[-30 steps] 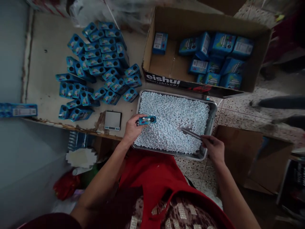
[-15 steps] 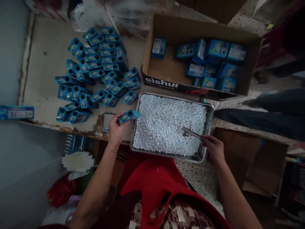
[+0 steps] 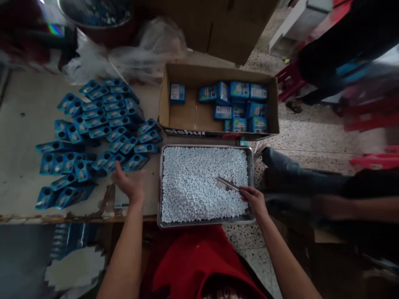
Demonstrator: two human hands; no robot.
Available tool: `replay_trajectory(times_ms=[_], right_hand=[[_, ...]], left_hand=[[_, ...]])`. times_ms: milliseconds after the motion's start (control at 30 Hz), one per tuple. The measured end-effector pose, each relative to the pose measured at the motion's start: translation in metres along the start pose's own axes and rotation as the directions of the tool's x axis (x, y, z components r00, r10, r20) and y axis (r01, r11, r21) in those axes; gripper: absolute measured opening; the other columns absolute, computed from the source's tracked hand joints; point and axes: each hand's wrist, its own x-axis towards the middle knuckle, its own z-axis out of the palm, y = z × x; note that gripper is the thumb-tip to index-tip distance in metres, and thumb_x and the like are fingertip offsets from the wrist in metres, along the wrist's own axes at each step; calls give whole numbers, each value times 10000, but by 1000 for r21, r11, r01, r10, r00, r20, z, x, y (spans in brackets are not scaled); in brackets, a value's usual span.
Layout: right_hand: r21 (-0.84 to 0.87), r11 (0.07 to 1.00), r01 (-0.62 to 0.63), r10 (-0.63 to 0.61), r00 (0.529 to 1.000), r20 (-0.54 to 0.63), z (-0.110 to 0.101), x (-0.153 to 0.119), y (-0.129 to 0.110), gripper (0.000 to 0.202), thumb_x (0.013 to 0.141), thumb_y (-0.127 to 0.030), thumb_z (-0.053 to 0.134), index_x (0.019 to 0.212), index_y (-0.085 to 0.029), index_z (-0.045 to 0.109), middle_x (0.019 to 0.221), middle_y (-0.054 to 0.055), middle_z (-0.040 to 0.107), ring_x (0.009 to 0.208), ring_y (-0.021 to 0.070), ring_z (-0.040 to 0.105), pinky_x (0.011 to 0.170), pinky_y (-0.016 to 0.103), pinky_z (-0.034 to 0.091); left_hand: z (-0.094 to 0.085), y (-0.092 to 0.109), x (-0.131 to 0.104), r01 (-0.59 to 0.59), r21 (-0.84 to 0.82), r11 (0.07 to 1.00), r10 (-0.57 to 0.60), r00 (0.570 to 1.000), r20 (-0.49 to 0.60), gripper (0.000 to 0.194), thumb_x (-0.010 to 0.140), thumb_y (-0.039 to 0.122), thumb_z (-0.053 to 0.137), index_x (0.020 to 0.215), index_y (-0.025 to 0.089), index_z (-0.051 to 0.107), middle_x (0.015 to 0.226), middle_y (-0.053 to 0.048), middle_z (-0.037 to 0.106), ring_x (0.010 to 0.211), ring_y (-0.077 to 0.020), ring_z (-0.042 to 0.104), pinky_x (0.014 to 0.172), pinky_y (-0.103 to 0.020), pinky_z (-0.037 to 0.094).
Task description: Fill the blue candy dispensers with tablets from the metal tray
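My left hand is open with its fingers apart, somewhat blurred, beside the near right edge of a group of small blue boxes. These boxes stand on the worktop, many with a dark round hole in the top. A blue box stands closest to my fingers. In my right hand is a slim metal tool like tongs, its tip down among small whitish pieces. Those pieces fill a shallow metal tray in front of me. Around the tool's tip is a pale grey patch.
Behind the tray, an open cardboard box contains more blue packs. Clear plastic bags lie at the back of the worktop. At the right, another person's leg and blurred arm are close to the tray.
My left hand has let go of the blue box it held and moved left to the group of boxes. The right hand keeps the metal tongs in the tray. The whole view has shifted.
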Motion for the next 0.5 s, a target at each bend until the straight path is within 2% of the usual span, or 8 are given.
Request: replay_trajectory(times_ms=[67, 100, 167, 200, 267, 367, 433, 500], right_hand=[[-24, 999, 30, -31, 999, -29, 2, 4, 6, 470, 596, -509, 854, 895, -153, 785, 651, 26, 690, 488, 133, 544, 465, 252, 426], [-54, 997, 53, -56, 998, -43, 4, 6, 10, 468, 610, -515, 832, 891, -144, 782, 627, 20, 672, 469, 128, 520, 452, 249, 397], [-134, 987, 91, -101, 993, -68, 11, 8, 15, 439, 649, -512, 778, 870, -133, 778, 585, 9, 637, 455, 130, 498, 449, 251, 370], [-173, 979, 107, -121, 990, -75, 14, 8, 17, 416, 671, -504, 750, 859, -134, 779, 575, 7, 626, 464, 136, 501, 459, 254, 371], [-221, 966, 136, -155, 985, -71, 19, 7, 17, 371, 717, -475, 703, 857, -141, 785, 585, 12, 628, 502, 148, 518, 490, 259, 388], [-218, 964, 153, -173, 982, -72, 7, 2, 11, 340, 771, -437, 672, 899, -147, 795, 630, 23, 653, 543, 153, 521, 520, 259, 396], [-226, 964, 142, -176, 975, -134, -14, -2, 4, 338, 793, -426, 671, 938, -150, 801, 665, 31, 672, 555, 153, 526, 531, 260, 401], [-267, 953, 142, -204, 954, -220, -40, -4, -5, 336, 808, -421, 673, 970, -158, 804, 684, 33, 682, 563, 155, 534, 535, 262, 402]], left_hand=[[-1, 30, -12, -139, 162, 977, 168, 968, -186, 775, 793, 404, 775, 1449, 133, 462, 1459, -214, 470, 1419, -397, 382, 1194, -597, 285], [4, 50, -13, -235, 186, 954, 270, 944, -189, 633, 822, 389, 753, 1370, 149, 549, 1362, -190, 557, 1340, -370, 474, 1155, -560, 357], [31, 103, 1, -491, 107, 865, 491, 871, 26, 293, 907, 330, 659, 1166, 193, 670, 1164, -121, 664, 1173, -289, 592, 1078, -465, 448], [54, 133, 15, -610, 41, 791, 598, 786, 159, 174, 942, 297, 607, 1064, 213, 697, 1086, -90, 691, 1109, -259, 616, 1061, -435, 457], [119, 195, 51, -753, -39, 657, 707, 598, 377, 161, 965, 259, 557, 1023, 219, 702, 1073, -75, 701, 1087, -244, 616, 1036, -411, 458], [239, 262, 99, -870, -77, 487, 661, 309, 684, 253, 916, 245, 623, 1142, 146, 678, 1193, -130, 661, 1165, -272, 576, 1048, -411, 435], [309, 278, 113, -908, -48, 415, 557, 213, 803, 523, 841, 326, 736, 1285, 84, 602, 1335, -195, 570, 1260, -329, 504, 1051, -440, 421], [355, 276, 115, -941, -3, 338, 516, 182, 837, 749, 797, 419, 787, 1400, 74, 509, 1433, -236, 475, 1337, -397, 407, 1046, -492, 404]])
